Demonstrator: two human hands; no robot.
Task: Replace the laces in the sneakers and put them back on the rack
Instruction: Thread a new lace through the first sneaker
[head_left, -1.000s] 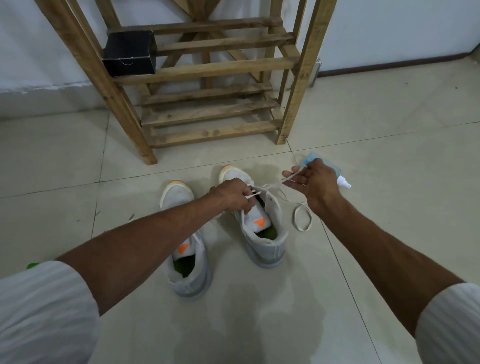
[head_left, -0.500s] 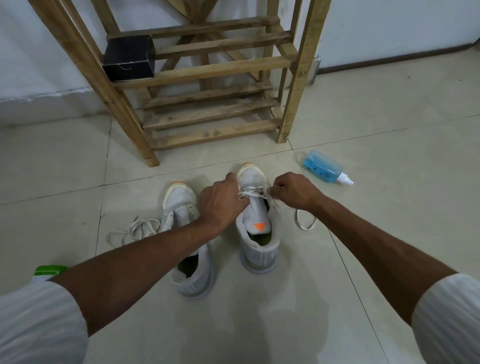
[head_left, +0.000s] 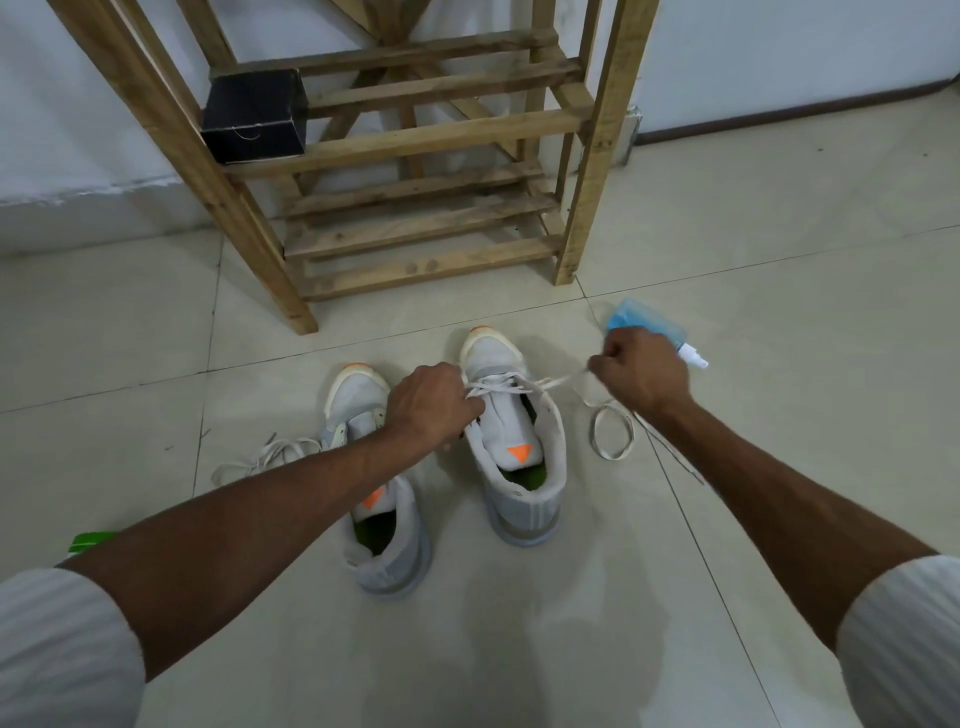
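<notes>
Both forearms stretch toward the rack (head_left: 415, 145). On the floor (head_left: 779, 249) just before it, the left hand (head_left: 434, 402) curls around the laced sneaker (head_left: 511, 431); the right hand (head_left: 641, 374) pinches its lace (head_left: 558, 383), pulled taut.

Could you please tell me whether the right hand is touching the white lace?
Touching: the head view shows the right hand pinching the lace, which runs taut from it to the sneaker.
</notes>
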